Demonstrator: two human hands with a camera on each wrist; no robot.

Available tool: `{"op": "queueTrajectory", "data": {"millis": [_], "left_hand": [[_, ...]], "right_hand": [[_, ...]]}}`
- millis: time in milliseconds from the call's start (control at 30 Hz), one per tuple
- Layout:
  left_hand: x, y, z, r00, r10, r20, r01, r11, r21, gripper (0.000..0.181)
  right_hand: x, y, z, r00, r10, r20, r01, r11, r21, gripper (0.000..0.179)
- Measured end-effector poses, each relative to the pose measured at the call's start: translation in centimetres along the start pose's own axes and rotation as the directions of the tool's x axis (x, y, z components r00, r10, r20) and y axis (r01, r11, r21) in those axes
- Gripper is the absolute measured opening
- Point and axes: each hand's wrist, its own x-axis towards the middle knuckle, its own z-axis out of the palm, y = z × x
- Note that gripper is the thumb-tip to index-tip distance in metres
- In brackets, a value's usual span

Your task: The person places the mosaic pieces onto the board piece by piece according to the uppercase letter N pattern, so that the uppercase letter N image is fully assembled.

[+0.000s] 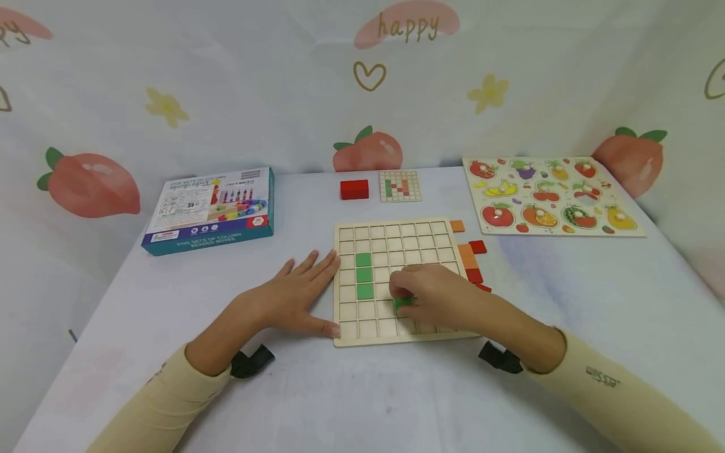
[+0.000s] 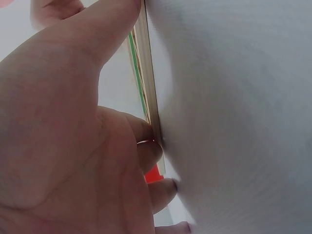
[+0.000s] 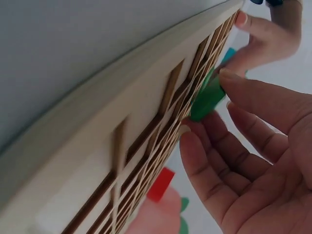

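Cloth backdrop (image 1: 272,94) w/ peaches, flowers + "happy" print, well beyond R grip (image 1: 436,296). White-covered table (image 1: 340,402) under both hands. Fruit puzzle (image 1: 562,204), flat, far side, to R grip's right. Wooden grid board (image 1: 427,242) directly under R grip; L grip (image 1: 291,299) at its left edge. Box (image 1: 212,211), blue-sided, beyond L grip + a bit left, printed "Five Sets of Column Beaded Boxes".

L grip: released, fingers spread, thumb + fingertips touching board edge. R grip: pinching a green tile (image 1: 403,303) btwn thumb & fingers, over board's near half; tile tilted in R wrist view, can't tell if it touches the board.

Pattern card (image 1: 400,189), small grid w/ colored squares, beyond R grip past board's far edge; red block (image 1: 354,189) just left of it. Three green squares (image 1: 364,275) in a column on the board, btwn the two grips. Orange pcs (image 1: 467,257) + red tiles (image 1: 477,246) along board's right edge, right of R grip & slightly farther; one red pc. partly hidden by R forearm.
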Motion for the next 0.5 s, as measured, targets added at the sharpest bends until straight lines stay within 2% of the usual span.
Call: {"op": "queueTrajectory", "data": {"millis": [167,333,500], "left_hand": [[0.0,0.1,0.0,1.0,-0.003,0.005,0.003,1.0,-0.014,0.126],[0.0,0.1,0.0,1.0,0.001,0.009,-0.001,1.0,-0.018,0.125],[-0.2,0.0,-0.2,1.0,0.007,-0.003,-0.007,1.0,-0.014,0.125]], "right_hand": [[1.5,-1.0,0.5,0.998,-0.057,0.023,0.057,0.998,0.022,0.021],[2.2,-1.6,0.9,0.995,-0.096,0.005,0.096,0.995,0.038,0.023],[3.2,-2.3,1.6,0.984,-0.175,0.008,0.175,0.984,0.007,0.022]]}}
